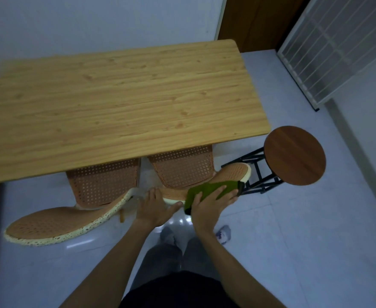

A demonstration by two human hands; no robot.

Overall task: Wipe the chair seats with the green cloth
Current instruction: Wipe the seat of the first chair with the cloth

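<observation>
Two orange woven chairs are pushed under the wooden table (pixel 115 96). The right chair's seat (pixel 182 167) shows below the table edge, and its curved backrest (pixel 233 172) arcs toward me. My right hand (pixel 211 202) presses the green cloth (pixel 207 190) flat on top of that backrest. My left hand (pixel 154 206) rests with spread fingers on the same backrest's left end, holding nothing. The left chair's seat (pixel 102 183) and its cream-edged backrest (pixel 55 225) lie to the left.
A round dark-wood stool (pixel 293 155) on a black metal frame stands right of the chairs. A white metal grille (pixel 333 47) leans at the far right. My legs and socked feet (pixel 223 233) stand on the pale tiled floor.
</observation>
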